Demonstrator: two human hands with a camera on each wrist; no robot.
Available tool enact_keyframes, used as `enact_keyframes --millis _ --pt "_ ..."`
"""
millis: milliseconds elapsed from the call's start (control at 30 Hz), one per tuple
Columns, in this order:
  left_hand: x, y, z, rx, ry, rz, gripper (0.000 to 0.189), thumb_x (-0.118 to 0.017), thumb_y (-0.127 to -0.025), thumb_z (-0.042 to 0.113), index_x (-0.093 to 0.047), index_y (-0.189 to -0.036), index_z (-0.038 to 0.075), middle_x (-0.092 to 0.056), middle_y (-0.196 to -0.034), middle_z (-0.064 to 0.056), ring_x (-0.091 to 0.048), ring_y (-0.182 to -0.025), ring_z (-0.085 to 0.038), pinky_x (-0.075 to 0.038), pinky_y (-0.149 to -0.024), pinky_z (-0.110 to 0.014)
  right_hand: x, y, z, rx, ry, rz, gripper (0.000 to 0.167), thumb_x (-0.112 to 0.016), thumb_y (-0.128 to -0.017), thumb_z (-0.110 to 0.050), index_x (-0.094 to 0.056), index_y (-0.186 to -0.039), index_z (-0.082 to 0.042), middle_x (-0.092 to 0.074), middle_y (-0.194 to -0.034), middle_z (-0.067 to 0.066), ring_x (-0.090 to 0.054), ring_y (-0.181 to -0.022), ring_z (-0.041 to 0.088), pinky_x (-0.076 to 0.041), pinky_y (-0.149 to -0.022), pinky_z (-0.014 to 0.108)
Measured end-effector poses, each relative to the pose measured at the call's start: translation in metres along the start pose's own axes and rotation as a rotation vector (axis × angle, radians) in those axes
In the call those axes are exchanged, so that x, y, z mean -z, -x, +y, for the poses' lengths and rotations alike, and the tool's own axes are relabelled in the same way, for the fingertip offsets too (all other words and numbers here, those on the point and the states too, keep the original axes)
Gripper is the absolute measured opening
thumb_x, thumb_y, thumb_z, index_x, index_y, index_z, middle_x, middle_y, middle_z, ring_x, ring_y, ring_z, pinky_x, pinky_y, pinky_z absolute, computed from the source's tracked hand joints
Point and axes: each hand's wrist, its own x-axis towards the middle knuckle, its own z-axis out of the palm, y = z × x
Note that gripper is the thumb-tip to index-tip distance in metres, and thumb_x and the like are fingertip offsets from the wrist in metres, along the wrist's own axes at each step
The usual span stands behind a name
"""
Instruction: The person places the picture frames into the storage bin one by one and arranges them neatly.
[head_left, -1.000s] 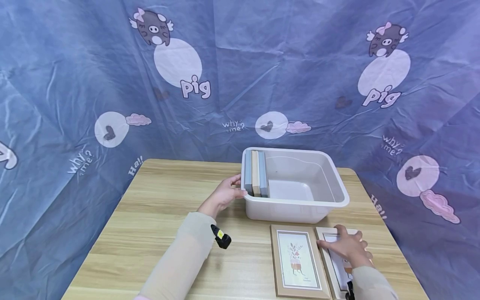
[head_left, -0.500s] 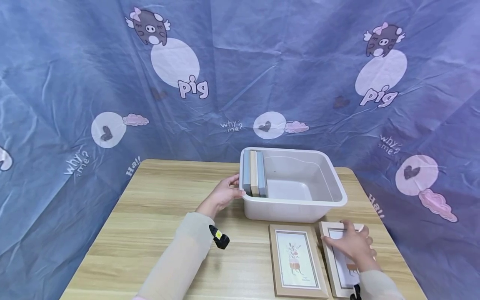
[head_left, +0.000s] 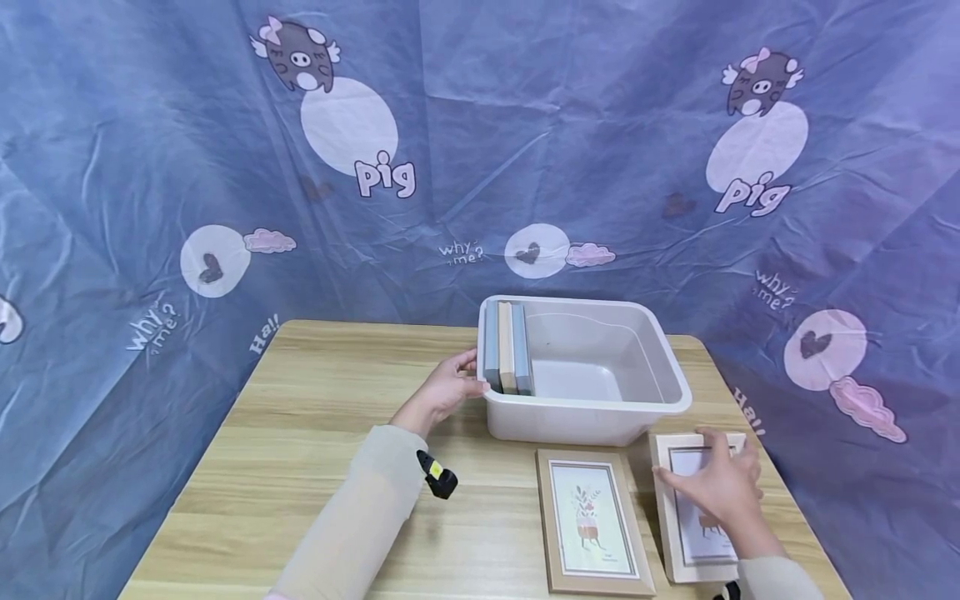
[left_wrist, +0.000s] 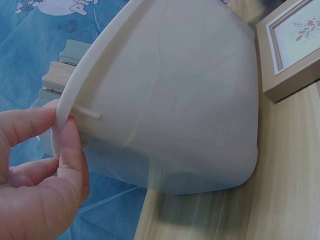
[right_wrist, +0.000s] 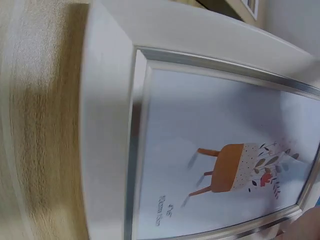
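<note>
My left hand [head_left: 444, 390] pinches the left rim of a pale grey plastic tub [head_left: 573, 423], with thumb and fingers on either side of the rim in the left wrist view. Inside, against that wall, two blue picture frames [head_left: 522, 354] stand on edge with a light wood one [head_left: 508, 354] between them. My right hand [head_left: 723, 492] spans the upper part of a cream picture frame [right_wrist: 105, 140], thumb on its left edge and fingers over the far and right edges. Its print shows a potted plant on legs. A tan picture frame [head_left: 551, 525] lies face up just left of it.
The tub stands near the back of the wood-grain table [head_left: 330, 383], behind the tan frame. A blue cloth [head_left: 465, 167] with pig prints hangs behind and on both sides of the table.
My right hand has shifted the cream frame to the right and slightly away, widening the gap to the tan frame. My left hand keeps its hold on the tub's rim.
</note>
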Motion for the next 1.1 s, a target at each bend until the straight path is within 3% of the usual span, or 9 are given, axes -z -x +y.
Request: enact_keyframes --millis 200,367,633,833,1000,1100 --pt "0.000 -0.001 0.000 0.004 0.015 -0.007 0.072 -0.058 -0.079 -0.020 -0.035 -0.145 -0.002 -0.044 -0.116 -0.020 -0.055 -0.098 -0.023 -0.053 -0.088 -0.033 0.005 0.007 0.000 0.047 -0.075 0.131 0.098 -0.089 -0.058 -0.040 -0.037 -0.133 -0.003 0.015 -0.147 0.035 -0.005 -0.126 0.065 -0.025 -0.088 0.079" --pt "0.001 0.000 0.001 0.003 0.010 -0.005 0.072 -0.058 -0.079 -0.020 -0.035 -0.144 -0.001 -0.044 -0.112 -0.017 -0.055 -0.098 -0.023 -0.053 -0.087 -0.033 0.009 0.011 -0.001 0.098 -0.145 0.215 0.093 -0.091 -0.055 -0.027 -0.041 -0.131 -0.006 0.009 -0.146 0.033 -0.002 -0.132 0.054 -0.025 -0.092 0.077" --pt "0.001 -0.002 -0.002 -0.009 0.014 -0.004 0.072 -0.058 -0.078 -0.020 -0.035 -0.144 -0.002 -0.046 -0.112 -0.017 -0.056 -0.099 -0.024 -0.053 -0.087 -0.034 0.010 0.015 0.002 0.170 -0.146 0.275 0.093 -0.093 -0.049 -0.022 -0.050 -0.130 -0.008 0.006 -0.145 0.035 -0.003 -0.132 0.051 -0.031 -0.080 0.080" --pt "0.002 -0.002 -0.002 -0.012 0.016 -0.014 0.072 -0.058 -0.078 -0.020 -0.035 -0.144 -0.002 -0.046 -0.112 -0.017 -0.056 -0.099 -0.024 -0.053 -0.087 -0.034 0.015 0.016 0.000 0.193 -0.170 0.331 0.088 -0.092 -0.045 -0.019 -0.053 -0.123 -0.009 0.000 -0.146 0.032 -0.006 -0.134 0.046 -0.029 -0.088 0.078" --pt "0.002 -0.001 -0.001 -0.008 0.012 -0.028 0.072 -0.058 -0.079 -0.019 -0.035 -0.144 -0.002 -0.046 -0.114 -0.017 -0.055 -0.102 -0.025 -0.053 -0.088 -0.034 0.025 0.017 -0.005 0.277 -0.218 0.411 0.090 -0.091 -0.039 -0.012 -0.053 -0.121 -0.006 -0.009 -0.141 0.033 -0.013 -0.131 0.044 -0.026 -0.099 0.068" --pt "0.002 -0.001 -0.001 -0.007 0.004 -0.026 0.072 -0.059 -0.079 -0.019 -0.035 -0.145 -0.002 -0.046 -0.116 -0.017 -0.055 -0.103 -0.025 -0.053 -0.088 -0.034 0.034 0.016 -0.009 0.365 -0.245 0.469 0.093 -0.091 -0.037 -0.012 -0.054 -0.121 -0.003 -0.018 -0.136 0.031 -0.019 -0.126 0.043 -0.026 -0.105 0.054"
